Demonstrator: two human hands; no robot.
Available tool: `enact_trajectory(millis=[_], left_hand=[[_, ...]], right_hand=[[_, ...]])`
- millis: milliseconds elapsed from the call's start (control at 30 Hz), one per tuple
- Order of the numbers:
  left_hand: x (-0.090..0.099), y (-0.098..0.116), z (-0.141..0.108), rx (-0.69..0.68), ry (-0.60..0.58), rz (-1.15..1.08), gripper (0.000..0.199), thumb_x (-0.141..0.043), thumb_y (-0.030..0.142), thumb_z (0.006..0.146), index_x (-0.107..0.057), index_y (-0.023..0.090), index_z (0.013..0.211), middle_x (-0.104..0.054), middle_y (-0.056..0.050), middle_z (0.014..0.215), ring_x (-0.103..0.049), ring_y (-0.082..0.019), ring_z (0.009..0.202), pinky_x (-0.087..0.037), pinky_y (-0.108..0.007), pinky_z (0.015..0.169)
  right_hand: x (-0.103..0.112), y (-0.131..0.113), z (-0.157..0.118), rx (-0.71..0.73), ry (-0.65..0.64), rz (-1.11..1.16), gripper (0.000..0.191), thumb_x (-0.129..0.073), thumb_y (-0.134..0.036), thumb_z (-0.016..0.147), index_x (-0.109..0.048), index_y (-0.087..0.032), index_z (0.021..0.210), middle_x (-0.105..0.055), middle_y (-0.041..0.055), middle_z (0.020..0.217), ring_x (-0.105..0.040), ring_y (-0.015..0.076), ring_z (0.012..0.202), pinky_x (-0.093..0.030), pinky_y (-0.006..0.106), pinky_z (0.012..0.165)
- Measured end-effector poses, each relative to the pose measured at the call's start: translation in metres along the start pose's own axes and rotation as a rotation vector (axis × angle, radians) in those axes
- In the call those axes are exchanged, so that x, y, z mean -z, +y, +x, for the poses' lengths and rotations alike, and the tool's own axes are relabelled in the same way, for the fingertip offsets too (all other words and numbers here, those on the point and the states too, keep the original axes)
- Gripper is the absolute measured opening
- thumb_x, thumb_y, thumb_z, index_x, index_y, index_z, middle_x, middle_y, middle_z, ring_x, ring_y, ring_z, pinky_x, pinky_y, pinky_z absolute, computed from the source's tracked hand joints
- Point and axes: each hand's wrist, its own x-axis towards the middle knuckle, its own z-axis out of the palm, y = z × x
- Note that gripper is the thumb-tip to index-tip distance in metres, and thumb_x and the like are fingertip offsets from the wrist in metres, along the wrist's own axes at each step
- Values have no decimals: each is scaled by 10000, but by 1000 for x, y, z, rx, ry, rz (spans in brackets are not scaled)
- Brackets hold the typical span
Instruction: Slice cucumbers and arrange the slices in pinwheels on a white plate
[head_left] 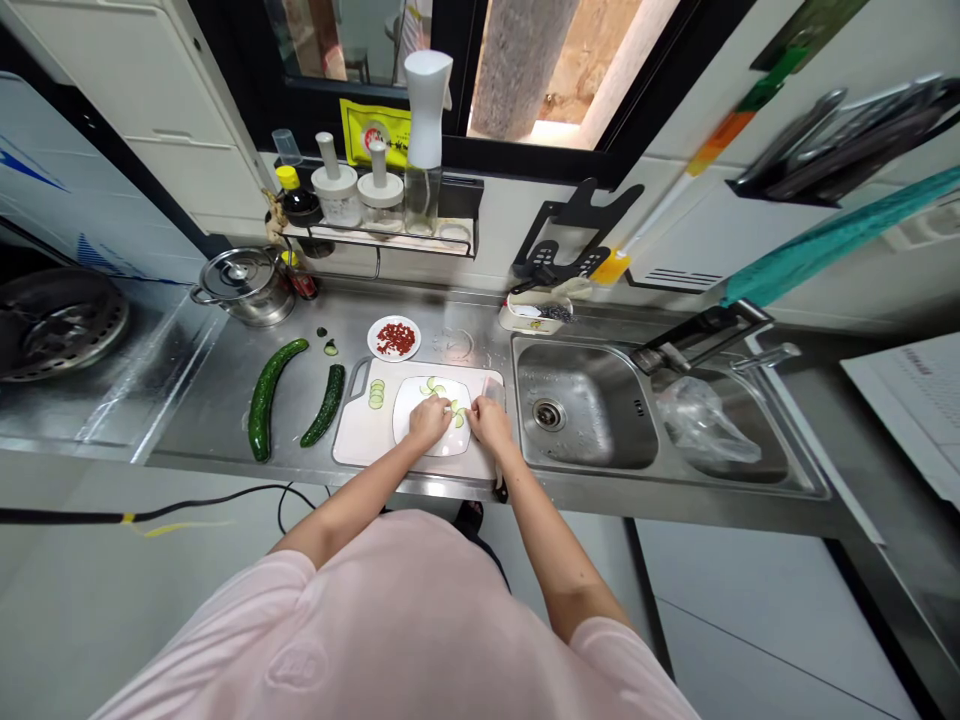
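Observation:
A white square plate (435,443) rests on a pale cutting board (358,440), with pale green cucumber slices (431,386) arranged on it. My left hand (430,420) is over the plate's middle, fingers pinched together beside the slices. At the plate's right edge my right hand (489,424) is closed, its fingertips near a slice. What either hand holds is too small to make out. More cucumber slices (377,394) lie in a row on the board's left part. A knife (500,490) lies along the board's right side, partly hidden by my right arm.
Left of the board lie a cut cucumber (324,405), a whole cucumber (271,395) and small end pieces (330,348). Behind it is a dish of chopped red pieces (394,339). A pot (246,285) stands back left; a sink (589,400) is to the right.

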Motion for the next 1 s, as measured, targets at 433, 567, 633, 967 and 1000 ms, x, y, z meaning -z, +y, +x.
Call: enact_trajectory(millis=[433, 567, 633, 967, 1000], left_hand=[[2, 2, 5, 9, -9, 16, 262, -504, 317, 876, -664, 246, 1071, -619, -63, 1084, -569, -188, 981, -427, -274, 799], [1, 2, 7, -2, -1, 18, 264, -526, 364, 869, -663, 249, 1063, -610, -63, 1074, -561, -193, 990, -425, -282, 798], [0, 2, 7, -8, 7, 18, 264, -535, 374, 864, -659, 252, 1062, -608, -61, 1070, -560, -195, 986, -425, -284, 792], [-1, 5, 4, 19, -9, -11, 249, -571, 351, 854, -642, 265, 1077, -597, -52, 1083, -554, -187, 989, -412, -278, 808], [0, 5, 5, 20, -9, -13, 246, -575, 349, 851, -643, 264, 1072, -597, -52, 1080, -554, -186, 988, -412, -278, 807]], right_hand=[[-1, 1, -1, 12, 3, -20, 176, -493, -319, 893, -591, -182, 945, -618, 84, 946, -525, 205, 889, -340, 272, 718], [-3, 0, -1, -7, 3, -27, 183, -480, -315, 898, -594, -181, 950, -621, 90, 956, -530, 206, 888, -341, 275, 725], [-4, 0, -2, -18, 8, -25, 190, -468, -318, 906, -593, -181, 949, -622, 92, 954, -530, 208, 892, -340, 275, 724], [-4, -4, -12, -59, 36, 20, 214, -426, -324, 924, -578, -181, 971, -609, 78, 970, -512, 188, 878, -334, 259, 715], [-5, -5, -14, -66, 41, 25, 209, -435, -324, 918, -578, -183, 974, -607, 77, 974, -511, 187, 882, -335, 258, 715]])
